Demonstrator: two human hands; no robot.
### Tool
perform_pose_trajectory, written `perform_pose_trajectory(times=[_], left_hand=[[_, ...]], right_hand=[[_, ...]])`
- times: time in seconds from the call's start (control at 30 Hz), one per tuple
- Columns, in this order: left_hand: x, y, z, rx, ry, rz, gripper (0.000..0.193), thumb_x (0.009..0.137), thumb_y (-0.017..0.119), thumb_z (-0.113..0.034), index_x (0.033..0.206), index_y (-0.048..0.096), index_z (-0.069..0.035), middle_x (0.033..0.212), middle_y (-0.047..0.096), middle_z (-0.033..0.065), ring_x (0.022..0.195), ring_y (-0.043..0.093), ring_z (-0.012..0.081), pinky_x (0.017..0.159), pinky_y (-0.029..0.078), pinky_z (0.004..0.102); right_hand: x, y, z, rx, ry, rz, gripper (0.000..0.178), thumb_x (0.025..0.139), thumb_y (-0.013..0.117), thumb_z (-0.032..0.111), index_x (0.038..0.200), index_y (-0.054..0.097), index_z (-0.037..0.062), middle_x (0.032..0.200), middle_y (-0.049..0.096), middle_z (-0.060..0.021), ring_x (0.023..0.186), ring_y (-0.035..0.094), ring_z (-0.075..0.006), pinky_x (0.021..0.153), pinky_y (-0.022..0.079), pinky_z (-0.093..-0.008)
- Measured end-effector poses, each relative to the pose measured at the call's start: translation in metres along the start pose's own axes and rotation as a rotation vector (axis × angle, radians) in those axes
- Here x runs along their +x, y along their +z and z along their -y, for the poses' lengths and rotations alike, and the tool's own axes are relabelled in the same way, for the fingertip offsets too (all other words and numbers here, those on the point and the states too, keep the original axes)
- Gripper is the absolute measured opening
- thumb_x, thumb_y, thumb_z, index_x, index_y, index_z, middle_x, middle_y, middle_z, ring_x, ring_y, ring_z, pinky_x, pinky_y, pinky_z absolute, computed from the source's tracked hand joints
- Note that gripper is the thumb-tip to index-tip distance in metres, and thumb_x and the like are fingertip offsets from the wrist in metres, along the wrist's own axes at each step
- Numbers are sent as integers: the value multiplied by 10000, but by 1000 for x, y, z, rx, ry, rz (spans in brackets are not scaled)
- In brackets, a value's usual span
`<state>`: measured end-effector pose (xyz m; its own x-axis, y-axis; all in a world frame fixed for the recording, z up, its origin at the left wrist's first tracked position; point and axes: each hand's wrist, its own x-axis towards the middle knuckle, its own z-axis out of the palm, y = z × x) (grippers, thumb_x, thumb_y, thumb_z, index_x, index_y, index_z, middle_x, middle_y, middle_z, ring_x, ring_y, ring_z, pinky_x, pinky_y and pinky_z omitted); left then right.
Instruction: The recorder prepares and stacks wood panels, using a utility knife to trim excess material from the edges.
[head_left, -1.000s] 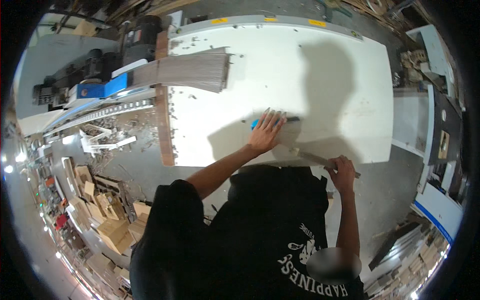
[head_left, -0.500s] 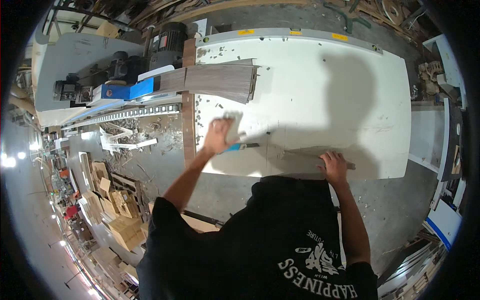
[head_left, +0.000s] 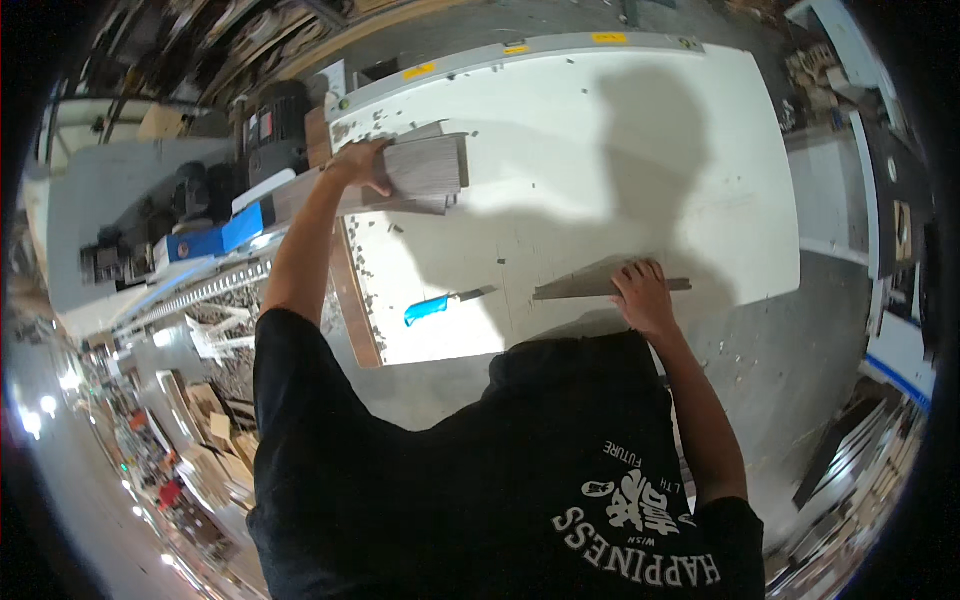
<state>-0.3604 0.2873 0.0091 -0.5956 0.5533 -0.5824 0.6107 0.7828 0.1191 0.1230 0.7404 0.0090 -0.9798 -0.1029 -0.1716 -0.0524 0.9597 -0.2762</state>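
Left hand: the left hand (head_left: 362, 163) is stretched far out to the stack of grey veneer strips (head_left: 425, 170) at the far left of the white tabletop (head_left: 640, 150), palm down on the near end of the stack.
Left fingers: curled over the top strip and its edge, apparently gripping it; how many sheets they hold cannot be told.
Right hand: the right hand (head_left: 643, 298) rests on a single grey strip (head_left: 590, 288) near the front edge of the tabletop.
Right fingers: spread flat and pressing down on the strip's right part, not closed around it.
Stack position: it lies just beside the dark machine (head_left: 275, 125), partly overhanging the tabletop's left side.
Handling, stack: the strips look thin, light and flexible, probably prone to sagging or splitting along the grain; a hold near the middle or support from below would likely suit better than one corner.
Handling, single strip: flat and slippery on the smooth surface, so likely easiest slid to the edge to lift.
Nearby: a blue-handled knife (head_left: 446, 303) lies between the hands, untouched; small chips are scattered about.
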Motion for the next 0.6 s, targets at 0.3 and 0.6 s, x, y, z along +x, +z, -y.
perform_pose_trajectory(times=[0.3,0.6], left_hand=[[-1,-14,-157,-151,50,-223,716,679,899,-625,1090,775,-52,1122,734,186,1100,708,366,949,562,465],[-26,72,-377,-380,660,-80,436,984,707,-515,1209,776,-148,1172,745,123,1003,731,327,940,578,478]], right_hand=[[3,-5,8,-31,26,-40,440,797,865,317,1162,703,131,1640,443,-114,1567,342,-319,1313,274,-509],[3,14,13,-222,29,-149,1080,775,885,435,1662,319,192,1759,219,-159,1619,232,-355,1316,238,-534]])
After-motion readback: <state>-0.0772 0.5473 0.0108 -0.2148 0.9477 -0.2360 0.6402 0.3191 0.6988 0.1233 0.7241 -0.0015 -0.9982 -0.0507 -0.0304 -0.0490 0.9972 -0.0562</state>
